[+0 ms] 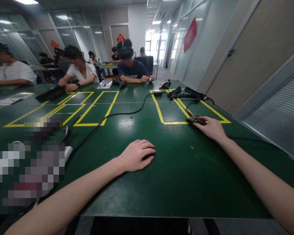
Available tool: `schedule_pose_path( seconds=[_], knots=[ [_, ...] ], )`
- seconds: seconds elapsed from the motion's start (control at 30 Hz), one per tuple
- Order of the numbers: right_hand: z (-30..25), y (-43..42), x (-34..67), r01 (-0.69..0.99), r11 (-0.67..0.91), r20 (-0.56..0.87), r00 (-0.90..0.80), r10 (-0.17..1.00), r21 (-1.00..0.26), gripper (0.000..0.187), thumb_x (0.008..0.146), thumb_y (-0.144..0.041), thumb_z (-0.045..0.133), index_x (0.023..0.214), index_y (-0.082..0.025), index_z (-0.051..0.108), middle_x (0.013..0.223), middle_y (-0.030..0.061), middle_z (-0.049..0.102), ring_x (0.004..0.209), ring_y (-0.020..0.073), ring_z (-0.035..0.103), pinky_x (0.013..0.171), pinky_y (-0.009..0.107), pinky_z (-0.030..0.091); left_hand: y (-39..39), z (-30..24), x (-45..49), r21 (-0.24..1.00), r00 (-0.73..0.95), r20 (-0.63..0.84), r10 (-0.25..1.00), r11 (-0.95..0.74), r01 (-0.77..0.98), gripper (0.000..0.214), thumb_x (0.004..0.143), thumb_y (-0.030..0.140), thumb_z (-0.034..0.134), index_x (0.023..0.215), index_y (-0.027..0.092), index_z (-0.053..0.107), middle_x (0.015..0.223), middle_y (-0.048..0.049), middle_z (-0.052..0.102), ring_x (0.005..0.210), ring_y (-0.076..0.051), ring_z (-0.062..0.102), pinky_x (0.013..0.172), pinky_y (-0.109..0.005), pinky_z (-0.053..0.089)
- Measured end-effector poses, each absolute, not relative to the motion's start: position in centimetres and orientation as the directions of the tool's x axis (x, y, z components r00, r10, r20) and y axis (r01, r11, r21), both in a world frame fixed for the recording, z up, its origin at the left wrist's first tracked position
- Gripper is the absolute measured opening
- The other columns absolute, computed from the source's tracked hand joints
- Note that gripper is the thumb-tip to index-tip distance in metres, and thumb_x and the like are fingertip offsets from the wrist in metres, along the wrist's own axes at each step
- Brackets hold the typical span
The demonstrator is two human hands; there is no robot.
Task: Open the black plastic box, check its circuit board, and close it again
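Board (191, 120) sits at right tape frame's (172, 123) near edge, held between right hand's (213, 128) fingertips. Handling looks underway; how much is left can't be told. Left hand (138, 155) rests on table (176, 186), fingers loosely curled, nothing visible held.

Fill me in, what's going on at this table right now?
The person's right hand holds a small dark device at the near edge of a yellow tape outline. Beyond it lies some black equipment. The left hand rests palm down on the green table, nearer the wearer. Across the table, a co-worker in a dark shirt has both hands at a small item.
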State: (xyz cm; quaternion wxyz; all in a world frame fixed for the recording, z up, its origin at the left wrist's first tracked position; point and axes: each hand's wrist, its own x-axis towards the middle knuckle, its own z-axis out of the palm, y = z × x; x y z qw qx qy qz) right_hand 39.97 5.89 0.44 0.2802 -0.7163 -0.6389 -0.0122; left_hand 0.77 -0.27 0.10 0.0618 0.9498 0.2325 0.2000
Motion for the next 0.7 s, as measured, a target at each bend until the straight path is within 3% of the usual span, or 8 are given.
schedule_pose_path(
  seconds=[0.2,0.27,0.33,0.43,0.7],
  knots=[
    [0.3,2.6,30.7,0.833,0.306,0.256,-0.205,0.945,-0.46,0.037,0.082,-0.04,0.077,0.115,-0.024,0.076,0.113,0.0056,0.079,0.099,0.0266,0.074,0.086,0.036,0.059,-0.3,0.4,0.9,0.209,0.709,0.52,0.476,-0.876,0.434,0.03,0.101,0.032,0.057,0.126,0.02,0.067,0.134,-0.0124,0.07,0.124,-0.027,0.066,0.105,-0.044,0.053],
    [0.8,0.8,28.6,0.645,0.55,0.24,-0.508,0.827,-0.53,0.036,0.086,-0.037,0.075,0.119,-0.022,0.075,0.112,0.007,0.078,0.099,0.0255,0.074,0.086,0.036,0.059,-0.2,0.5,0.8,0.223,0.674,0.564,0.478,-0.873,0.433,0.036,0.098,0.036,0.061,0.13,0.019,0.065,0.134,-0.0141,0.07,0.123,-0.028,0.066,0.106,-0.046,0.053],
    [1.5,-0.6,27.4,0.505,0.649,0.26,-0.638,0.725,-0.569,0.033,0.09,-0.035,0.073,0.12,-0.021,0.074,0.11,0.0071,0.078,0.097,0.0231,0.074,0.087,0.034,0.058,-0.2,0.6,0.8,0.254,0.696,0.534,0.48,-0.876,0.409,0.04,0.096,0.04,0.063,0.13,0.019,0.064,0.124,-0.0133,0.073,0.116,-0.028,0.068,0.102,-0.045,0.055],
    [2.1,-1.4,27.1,0.442,0.705,0.33,-0.661,0.674,-0.555,0.03,0.093,-0.032,0.07,0.12,-0.019,0.073,0.105,0.0075,0.078,0.093,0.0214,0.075,0.084,0.032,0.057,-0.1,0.7,0.7,0.304,0.754,0.439,0.489,-0.87,0.387,0.043,0.093,0.04,0.063,0.13,0.019,0.063,0.112,-0.0116,0.074,0.108,-0.027,0.069,0.097,-0.042,0.056],
    [1.2,-1.0,27.5,0.449,0.784,0.437,-0.657,0.614,-0.428,0.03,0.094,-0.031,0.069,0.121,-0.018,0.072,0.105,0.0071,0.08,0.089,0.0197,0.077,0.082,0.029,0.059,-0.2,1.0,0.8,0.324,0.782,0.361,0.507,-0.855,0.405,0.063,0.083,0.041,0.069,0.14,0.017,0.056,0.129,-0.0148,0.07,0.123,-0.033,0.061,0.107,-0.049,0.05]
  ],
)
